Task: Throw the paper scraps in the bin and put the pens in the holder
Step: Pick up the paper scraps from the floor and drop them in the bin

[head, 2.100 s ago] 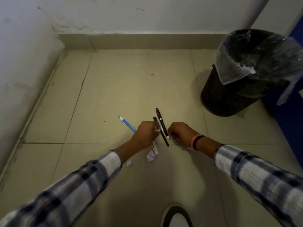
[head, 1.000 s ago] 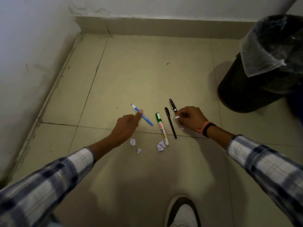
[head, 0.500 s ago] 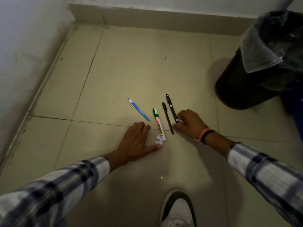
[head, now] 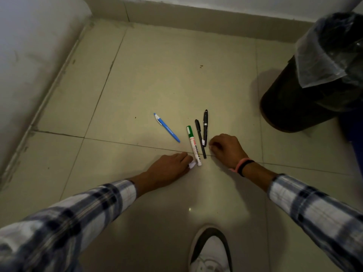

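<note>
Floor (head: 167, 79): glazed tile, smooth, semi-gloss, rough dark grout lines. Wall (head: 29, 55): matt paint, scuffed. Bin (head: 290, 107): dark, matt; liner (head: 318, 55): thin clear plastic film, crinkled, shiny. Blue pen (head: 167, 128), marker (head: 194, 146), black pens (head: 202, 132): smooth plastic. Scrap (head: 192, 165): crumpled white paper. Sleeves (head: 314, 211): woven plaid cloth. Shoe (head: 210, 254): looks smooth, leather-like.

Lots of bare floor (head: 157, 75), a few things in the way

Pens (head: 200, 138) lie between both hands; the bin (head: 306, 99) blocks beyond the right hand (head: 225, 148).
</note>
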